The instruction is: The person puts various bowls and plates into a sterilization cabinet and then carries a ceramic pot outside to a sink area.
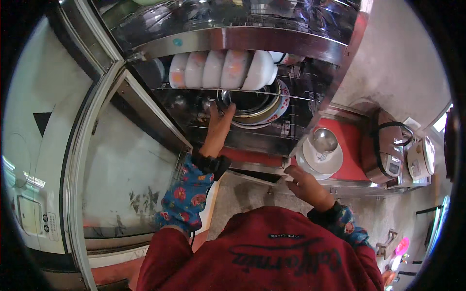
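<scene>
My left hand (218,129) reaches into a metal cupboard, with its thumb and fingers spread at the left rim of nested metal basins (251,105). Whether the fingertips touch the rim is unclear. Under these basins sits an enamel basin with a patterned rim (284,100). Above, white bowls with faded orange patterns (214,71) stand on their sides in a row on a wire rack. My right hand (309,189) is loosely bent, with nothing seen in it, just below a stack of white plates (331,162). A metal bowl (325,140) rests on the top plate.
A cupboard door with a metal frame (103,83) stands at the left. The steel shelf edge (236,38) crosses above the bowls. On the red counter (344,145) at right are a brown rice cooker (386,149) and a white cooker (420,158). A wooden stool (387,243) stands on the floor.
</scene>
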